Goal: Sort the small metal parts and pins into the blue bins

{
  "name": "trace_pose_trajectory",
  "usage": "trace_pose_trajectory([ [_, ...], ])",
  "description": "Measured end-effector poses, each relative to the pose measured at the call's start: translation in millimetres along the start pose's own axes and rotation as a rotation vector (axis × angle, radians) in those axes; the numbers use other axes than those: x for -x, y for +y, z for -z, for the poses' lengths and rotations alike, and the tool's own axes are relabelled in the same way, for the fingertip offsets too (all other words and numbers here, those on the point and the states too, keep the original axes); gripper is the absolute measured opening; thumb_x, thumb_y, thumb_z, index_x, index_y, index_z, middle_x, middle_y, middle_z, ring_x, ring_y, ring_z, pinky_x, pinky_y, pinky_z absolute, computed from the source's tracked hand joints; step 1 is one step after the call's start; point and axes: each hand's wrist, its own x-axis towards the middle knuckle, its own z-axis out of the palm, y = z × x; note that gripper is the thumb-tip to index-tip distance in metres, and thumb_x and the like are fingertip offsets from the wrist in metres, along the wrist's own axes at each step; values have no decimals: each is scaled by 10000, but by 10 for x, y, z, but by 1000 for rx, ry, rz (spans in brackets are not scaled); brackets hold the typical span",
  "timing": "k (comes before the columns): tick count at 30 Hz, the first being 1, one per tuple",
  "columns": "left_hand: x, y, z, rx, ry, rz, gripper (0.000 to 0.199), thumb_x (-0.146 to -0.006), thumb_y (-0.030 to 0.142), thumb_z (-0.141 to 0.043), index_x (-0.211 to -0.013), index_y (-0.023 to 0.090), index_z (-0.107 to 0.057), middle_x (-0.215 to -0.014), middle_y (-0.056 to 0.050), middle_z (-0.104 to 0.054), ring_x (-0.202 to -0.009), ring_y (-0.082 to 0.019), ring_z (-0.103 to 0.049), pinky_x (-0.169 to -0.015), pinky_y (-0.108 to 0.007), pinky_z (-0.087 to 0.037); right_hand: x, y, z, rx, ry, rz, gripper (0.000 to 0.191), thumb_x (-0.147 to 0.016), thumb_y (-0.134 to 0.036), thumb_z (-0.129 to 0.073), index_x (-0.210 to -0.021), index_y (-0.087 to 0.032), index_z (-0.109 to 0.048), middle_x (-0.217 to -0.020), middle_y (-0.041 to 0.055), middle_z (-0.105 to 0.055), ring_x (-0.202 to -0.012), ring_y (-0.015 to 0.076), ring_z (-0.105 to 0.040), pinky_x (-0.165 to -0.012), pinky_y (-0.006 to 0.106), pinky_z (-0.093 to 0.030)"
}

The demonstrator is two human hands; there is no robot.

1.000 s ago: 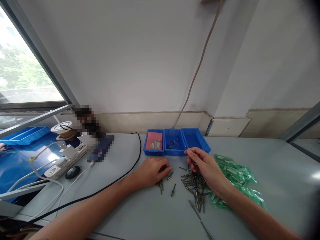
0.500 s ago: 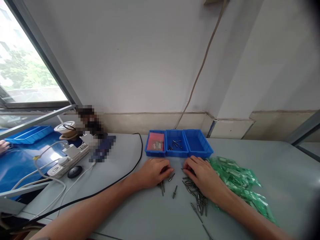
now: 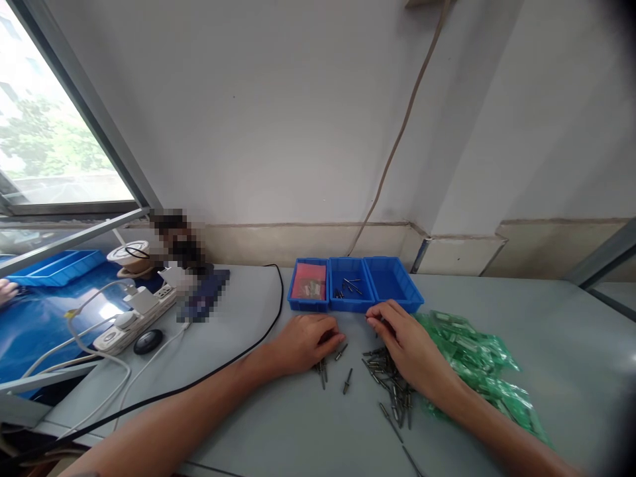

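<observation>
My left hand point(image 3: 311, 343) rests on the table with its fingers curled. Several metal pop rivets point(image 3: 322, 376) poke out from under it; whether it grips any is hidden. Two loose rivets point(image 3: 347, 381) lie just right of that hand. My right hand point(image 3: 397, 334) hovers over the near edge of the blue bins, thumb and forefinger pinched on what looks like a slim rivet, mostly covered by the fingers. Below its palm spreads a pile of rivets point(image 3: 392, 387). The middle blue bin point(image 3: 352, 306) contains several rivets.
The left bin point(image 3: 308, 307) holds a red card and a small clear bag; the right bin point(image 3: 392, 285) stands beside the middle one. Green plastic bags point(image 3: 477, 358) lie right of my right hand. A black cable point(image 3: 238, 358), power strip point(image 3: 136, 321) and mouse point(image 3: 148, 341) are leftward.
My right hand has risen from the rivet pile and shifted toward the bins, uncovering more rivets. My left hand stays where it was.
</observation>
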Motion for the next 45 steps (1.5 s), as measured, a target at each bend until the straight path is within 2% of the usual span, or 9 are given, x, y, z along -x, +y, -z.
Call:
trace_pose_trajectory([
  [9, 1, -14, -9, 14, 12, -13, 297, -1091, 360, -577, -844, 196, -556, -803, 15, -651, -693, -139, -564, -639, -254, -339, 19, -78, 19, -155, 73, -118, 225, -1078, -464, -512, -968, -276, -572, -853, 12, -625, -775, 225, -568, -718, 359, -455],
  [15, -2, -5, 1, 1, 2, -11, 285, -1091, 354, -577, -855, 196, -577, -809, 11, -654, -706, -143, -584, -644, -260, -352, 1, 25, -9, -329, 65, -172, 232, -1021, -490, -621, -944, -271, -603, -818, 5, -638, -787, 226, -605, -752, 367, -486],
  [19, 0, 2, 13, -3, -7, -12, 305, -1097, 365, -565, -844, 195, -571, -811, 7, -655, -712, -146, -590, -646, -263, -358, -33, 75, -19, -443, 68, -185, 258, -944, -473, -733, -862, -257, -620, -929, 39, -718, -868, 240, -667, -823, 384, -529],
  [23, 3, -7, 7, -2, -2, -14, 309, -1099, 371, -563, -844, 196, -569, -815, 7, -657, -714, -147, -589, -647, -265, -356, -57, 39, 8, -491, 76, -195, 310, -881, -529, -796, -858, -253, -656, -888, 43, -740, -821, 245, -688, -787, 390, -562],
  [28, 5, -23, -18, 3, 3, -9, 307, -1096, 365, -569, -840, 196, -561, -812, 9, -656, -710, -143, -585, -643, -258, -346, -58, 12, 25, -528, 74, -232, 450, -866, -664, -776, -1018, -240, -775, -912, 69, -792, -796, 256, -744, -779, 396, -601],
  [32, 4, -18, -16, 9, 1, -11, 306, -1096, 356, -572, -836, 196, -547, -806, 16, -643, -704, -137, -574, -646, -256, -350, -56, 22, 6, -583, 70, -258, 538, -905, -741, -689, -1001, -219, -776, -898, 74, -763, -704, 223, -713, -651, 356, -586],
  [35, 2, -11, -8, 10, 0, -10, 292, -1092, 343, -580, -841, 198, -548, -801, 22, -635, -700, -134, -569, -642, -259, -351, -60, 26, 0, -611, 80, -255, 531, -918, -742, -675, -980, -220, -751, -834, 50, -717, -677, 209, -693, -633, 342, -574],
  [38, 1, -8, -3, -3, -5, -3, 291, -1089, 342, -580, -838, 197, -559, -799, 20, -634, -701, -137, -577, -640, -266, -351, -60, 36, 1, -595, 88, -235, 494, -926, -713, -690, -1018, -230, -741, -876, 57, -740, -699, 215, -700, -654, 349, -573],
  [45, 0, -5, 11, 12, -8, -18, 309, -1098, 359, -562, -835, 198, -555, -802, 11, -641, -703, -142, -574, -640, -268, -355, -23, 5, 11, -446, 65, -188, 271, -952, -547, -728, -973, -277, -711, -830, 30, -722, -777, 253, -695, -739, 385, -553],
])
